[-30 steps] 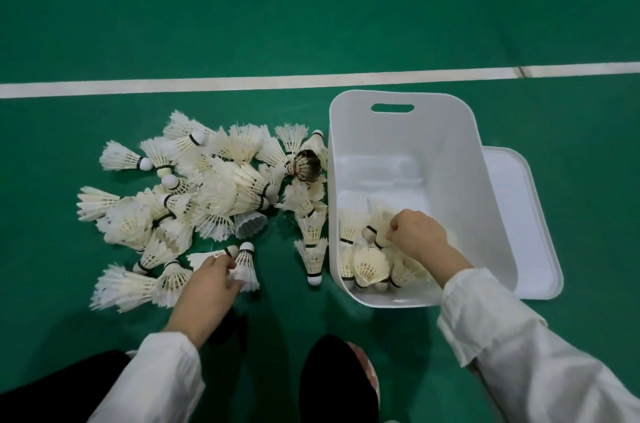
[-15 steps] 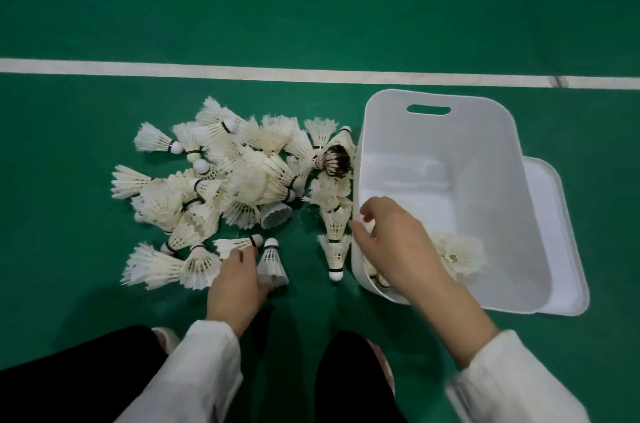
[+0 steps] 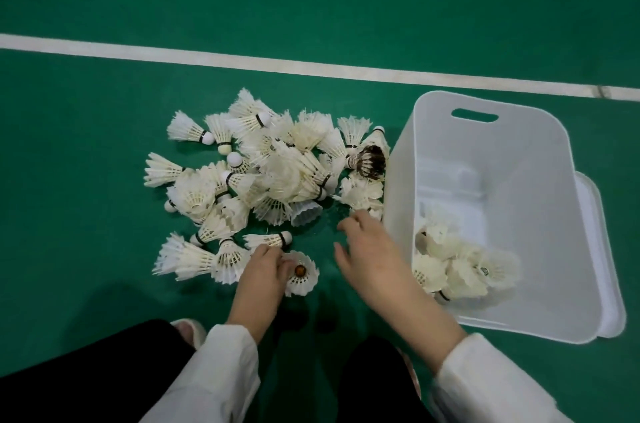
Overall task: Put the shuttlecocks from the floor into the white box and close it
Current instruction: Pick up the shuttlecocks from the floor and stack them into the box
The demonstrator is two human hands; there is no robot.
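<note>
One white box [image 3: 568, 214], one lid [image 3: 604, 266]; left hand [image 3: 259, 279] pinches one shuttlecock [image 3: 300, 273], right hand [image 3: 367, 249] spread, empty.

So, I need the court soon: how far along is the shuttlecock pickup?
Early. A few feathered shuttlecocks lie in the white plastic box. The left hand grips one; the right hand reaches out empty. The big floor pile remains, the box unclosed.
</note>
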